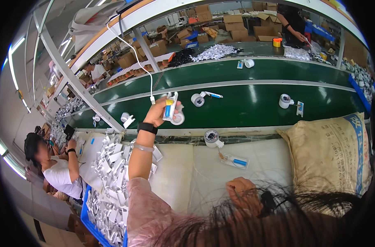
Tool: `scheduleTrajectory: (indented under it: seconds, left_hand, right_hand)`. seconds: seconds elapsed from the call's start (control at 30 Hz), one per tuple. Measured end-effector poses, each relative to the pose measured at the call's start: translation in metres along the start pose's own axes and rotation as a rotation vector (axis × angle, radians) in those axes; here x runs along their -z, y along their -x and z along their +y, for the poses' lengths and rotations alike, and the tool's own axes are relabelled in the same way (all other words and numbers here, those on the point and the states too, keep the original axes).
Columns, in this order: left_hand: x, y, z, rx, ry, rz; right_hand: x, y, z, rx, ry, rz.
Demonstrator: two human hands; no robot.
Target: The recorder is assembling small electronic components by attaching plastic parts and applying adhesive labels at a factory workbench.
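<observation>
My left hand [156, 113] is raised over the near edge of the green belt, closed around a white device [170, 108]. An open handle shell with a blue cylindrical battery and a yellow piece shows on it, and a round white part hangs beside it. The plug of a white cable [152, 99] dangles right at this hand. My right hand [242, 192] rests low over the table with its fingers curled; whether anything is in them is hidden. Between my hands and the belt lies another round white unit [212, 138], wired to an open shell with a blue battery [238, 161].
White plastic shells [113, 164] are heaped at left, spilling over a blue bin [85, 210]. A full woven sack [325, 152] stands at right. More round units [197, 99] lie on the green conveyor belt [237, 113]. A metal post [93, 105] slants up at left. Co-workers [63, 175] sit nearby.
</observation>
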State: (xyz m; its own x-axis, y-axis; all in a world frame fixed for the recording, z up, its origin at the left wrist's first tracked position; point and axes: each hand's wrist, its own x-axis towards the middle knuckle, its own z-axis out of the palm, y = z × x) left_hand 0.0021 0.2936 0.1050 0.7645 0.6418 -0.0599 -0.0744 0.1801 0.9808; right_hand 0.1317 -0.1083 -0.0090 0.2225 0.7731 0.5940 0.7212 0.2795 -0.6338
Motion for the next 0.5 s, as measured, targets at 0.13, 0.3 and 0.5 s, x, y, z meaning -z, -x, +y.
scheduleTrajectory:
  seconds: [0.13, 0.3, 0.5]
  left_hand:
    - [-0.081, 0.05, 0.001, 0.125, -0.103, -0.329]
    - [-0.152, 0.108, -0.039, 0.205, -0.243, -0.596]
    - [-0.189, 0.132, -0.061, 0.206, -0.301, -0.789]
  right_hand:
    - [0.01, -0.007, -0.004, 0.014, 0.044, 0.127]
    - [0.026, -0.02, -0.002, -0.135, -0.042, 0.285]
    - [0.04, -0.013, 0.017, -0.346, -0.565, -0.071]
